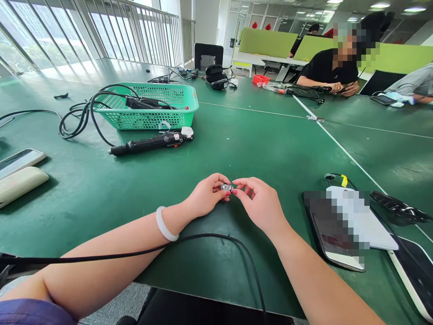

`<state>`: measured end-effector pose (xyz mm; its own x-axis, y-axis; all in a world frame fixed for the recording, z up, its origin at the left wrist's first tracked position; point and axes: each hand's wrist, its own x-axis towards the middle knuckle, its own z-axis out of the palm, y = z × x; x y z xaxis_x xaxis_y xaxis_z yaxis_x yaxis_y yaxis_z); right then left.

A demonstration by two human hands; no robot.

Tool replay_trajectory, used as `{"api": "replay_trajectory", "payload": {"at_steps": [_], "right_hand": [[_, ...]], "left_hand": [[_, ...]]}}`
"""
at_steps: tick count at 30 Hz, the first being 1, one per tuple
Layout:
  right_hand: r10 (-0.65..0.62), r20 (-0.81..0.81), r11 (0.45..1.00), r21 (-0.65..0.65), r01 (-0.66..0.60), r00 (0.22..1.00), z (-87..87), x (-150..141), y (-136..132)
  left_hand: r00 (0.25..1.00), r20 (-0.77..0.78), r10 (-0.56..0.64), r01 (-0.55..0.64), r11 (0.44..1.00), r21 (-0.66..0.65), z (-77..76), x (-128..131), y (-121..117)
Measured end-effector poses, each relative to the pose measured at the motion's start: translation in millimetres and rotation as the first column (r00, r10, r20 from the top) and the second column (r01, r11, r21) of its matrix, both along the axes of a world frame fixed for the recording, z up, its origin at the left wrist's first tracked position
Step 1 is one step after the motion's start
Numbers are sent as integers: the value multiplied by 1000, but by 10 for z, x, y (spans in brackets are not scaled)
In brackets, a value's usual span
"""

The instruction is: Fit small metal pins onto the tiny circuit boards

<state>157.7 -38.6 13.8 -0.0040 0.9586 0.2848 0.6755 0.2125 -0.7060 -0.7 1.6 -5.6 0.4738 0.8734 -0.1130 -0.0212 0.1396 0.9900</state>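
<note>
Head view: pinching a small part [226, 187] in the fingers of the left hand [206, 196], with the right hand [262, 203] at its end; cannot tell whether gripping too. Could slip to the table [257, 158] below those fingers if squeezed unevenly.

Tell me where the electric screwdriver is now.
In the head view, the electric screwdriver lies left of centre on the table, in front of the green basket.

Black-and-white part [226, 187] — green tabletop [257, 144]
</note>
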Motion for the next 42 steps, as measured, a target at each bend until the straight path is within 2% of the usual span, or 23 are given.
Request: {"api": "replay_trajectory", "payload": {"at_steps": [10, 19, 25, 31, 35, 37, 40, 42], "right_hand": [[52, 7, 996, -67, -52, 999, -32, 16, 37], [131, 14, 990, 44, -132, 991, -137, 73, 142], [-19, 24, 987, 162, 15, 1000, -184, 142, 268], [-54, 38, 979, 199, 45, 998, -196, 158, 270], [-51, 15, 982, 181, 48, 999, -187, 128, 262], [-38, 12, 985, 171, 35, 999, -174, 70, 247], [6, 76, 982, 186, -20, 997, -166, -71, 207], [29, 151, 978, 200, -59, 988, -170, -176, 178]], "left_hand": [[999, -27, -20, 21, 999, 49, -12, -14, 13], [998, -55, -15, 18, 998, 55, 4, -18, 6], [996, -89, -1, 8, 997, 77, 36, -43, 7], [996, -85, 10, -4, 998, 62, 41, -44, 20], [998, -54, 26, -28, 999, -32, 73, -22, 1], [998, 50, 40, -33, 991, -128, 101, -8, -18], [958, 243, 150, -69, 948, -310, 144, 14, -46], [935, 279, 219, -99, 917, -387, 160, 28, -57]]}}
